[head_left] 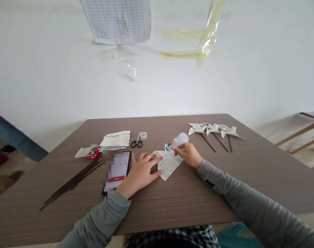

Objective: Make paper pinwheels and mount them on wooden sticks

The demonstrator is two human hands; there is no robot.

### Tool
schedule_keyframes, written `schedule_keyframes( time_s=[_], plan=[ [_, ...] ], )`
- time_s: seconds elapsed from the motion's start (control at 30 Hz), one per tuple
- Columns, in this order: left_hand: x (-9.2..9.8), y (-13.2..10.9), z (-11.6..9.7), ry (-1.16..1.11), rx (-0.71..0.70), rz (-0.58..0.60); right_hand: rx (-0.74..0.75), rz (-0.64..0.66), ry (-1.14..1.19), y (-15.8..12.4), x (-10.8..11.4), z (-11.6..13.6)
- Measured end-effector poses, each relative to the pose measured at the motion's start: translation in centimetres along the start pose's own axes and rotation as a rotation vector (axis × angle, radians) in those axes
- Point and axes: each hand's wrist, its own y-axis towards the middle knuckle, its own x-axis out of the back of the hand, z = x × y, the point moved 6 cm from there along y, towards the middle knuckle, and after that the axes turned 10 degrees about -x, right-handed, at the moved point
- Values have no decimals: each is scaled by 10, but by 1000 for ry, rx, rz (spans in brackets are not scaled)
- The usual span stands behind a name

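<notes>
A folded sheet of printed paper lies on the brown wooden table. My left hand rests flat on its left part, fingers stretched out, pinning it down. My right hand grips a small white glue bottle, tipped with its nozzle down and to the left, touching the paper's upper edge.
A phone lies left of my left hand, beside a bundle of thin dark sticks. Behind are a small red and white box, folded papers, scissors and a clear cap. Three paper pinwheels lie far right.
</notes>
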Motion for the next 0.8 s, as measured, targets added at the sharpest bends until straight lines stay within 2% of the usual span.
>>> schedule_keyframes(
  time_s=[0.33,0.8],
  plan=[
    [-1,2,0,-6,-28,-51,20,76,-24,-2,-18,2],
    [7,3,-4,-8,3,-17,91,62,-414,-1,-27,16]
  ],
)
